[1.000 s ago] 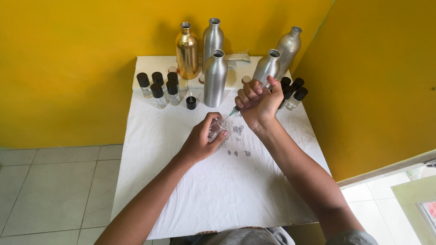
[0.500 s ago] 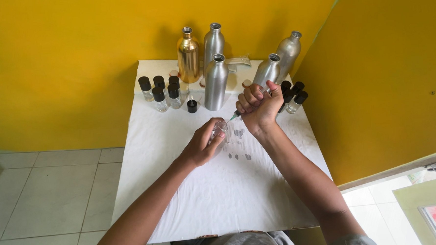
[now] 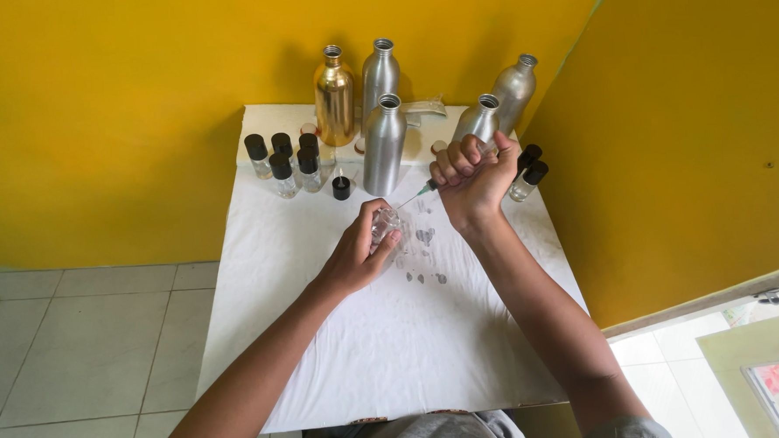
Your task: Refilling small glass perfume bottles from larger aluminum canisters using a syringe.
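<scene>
So, going left to right along the far edge of the tabletop, which has a white cloth over it: a cluster of small clear vials with black caps sits near the far left corner, with one loose black cap just in front of them. Next come a gold metal bottle and two tall silver bottles, all uncapped. The left hand, mid-tabletop, has its grip wrapped around a small clear glass bottle. The right hand is clenched around a syringe, needle pointing at that bottle's mouth. Behind the right fist stand two more silver bottles, partly blocked by it, plus a couple of black-capped vials near the right edge. Grey spots stain the cloth under the hands.
</scene>
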